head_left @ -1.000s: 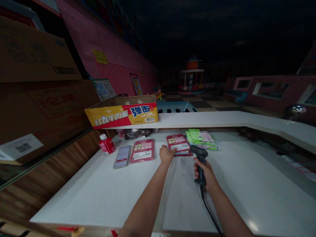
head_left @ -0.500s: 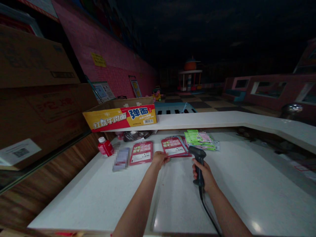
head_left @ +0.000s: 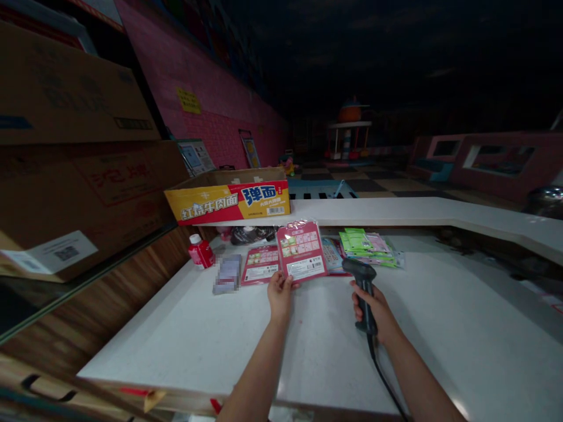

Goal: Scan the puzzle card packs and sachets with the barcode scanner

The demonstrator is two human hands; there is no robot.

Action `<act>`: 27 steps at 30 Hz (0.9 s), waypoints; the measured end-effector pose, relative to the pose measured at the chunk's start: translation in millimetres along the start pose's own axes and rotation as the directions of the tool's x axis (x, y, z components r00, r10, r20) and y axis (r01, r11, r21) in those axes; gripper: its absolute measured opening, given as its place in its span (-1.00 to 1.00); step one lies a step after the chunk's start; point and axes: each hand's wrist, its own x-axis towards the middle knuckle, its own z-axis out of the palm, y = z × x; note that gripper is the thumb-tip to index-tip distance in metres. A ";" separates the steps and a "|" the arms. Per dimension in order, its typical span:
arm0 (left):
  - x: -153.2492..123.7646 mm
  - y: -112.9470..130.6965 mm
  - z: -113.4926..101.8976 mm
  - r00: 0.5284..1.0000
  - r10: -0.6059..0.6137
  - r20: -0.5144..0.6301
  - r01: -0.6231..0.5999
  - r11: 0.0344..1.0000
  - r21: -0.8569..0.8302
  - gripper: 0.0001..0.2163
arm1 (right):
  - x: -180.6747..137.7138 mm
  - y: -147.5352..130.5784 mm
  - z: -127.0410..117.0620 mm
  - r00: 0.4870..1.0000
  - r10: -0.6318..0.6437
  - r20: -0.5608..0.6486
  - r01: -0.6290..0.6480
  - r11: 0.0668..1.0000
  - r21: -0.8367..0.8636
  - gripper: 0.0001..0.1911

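Note:
My left hand [head_left: 280,291] pinches the lower left corner of a flat red package [head_left: 302,249] in clear plastic, tilted up off the counter with its printed back and barcode toward me. Behind its left edge lies a similar red package [head_left: 261,265]. To its right a blue package [head_left: 333,255] shows, partly hidden. My right hand [head_left: 373,310] is wrapped round the handle of a black barcode scanner [head_left: 364,293], held upright over the counter, its head close to the packages. A cord [head_left: 383,375] runs down from the handle.
Green and pink packets [head_left: 369,246] are piled at the back of the white counter [head_left: 176,340]. On the left stand a red bottle [head_left: 201,252] and a blurred flat object [head_left: 227,274]. A yellow-red carton [head_left: 229,202] sits on the raised ledge [head_left: 373,212]; large cardboard boxes [head_left: 88,187] stand far left.
My left hand has lifted the top red package from the right-hand stack and moved it left, uncovering the blue package. My right hand still holds the scanner. The view has shifted slightly.

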 end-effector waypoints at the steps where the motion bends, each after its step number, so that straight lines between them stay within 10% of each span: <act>1: 0.4 -0.4 -0.3 1.000 0.016 -0.013 -0.016 1.000 -0.005 -0.63 | -1.9 -0.3 0.5 1.000 -0.002 0.031 0.002 1.000 -0.015 -0.49; 7: -1.3 -2.3 -2.9 0.999 0.032 -0.044 -0.031 0.999 0.019 -0.70 | -18.1 -7.6 5.3 0.974 0.017 0.228 0.016 0.990 -0.142 -0.49; 27: -0.3 -8.4 -5.1 0.999 0.028 -0.040 -0.031 0.997 -0.070 -0.73 | -27.4 -12.2 3.0 0.965 -0.006 0.262 0.055 0.982 -0.180 -0.61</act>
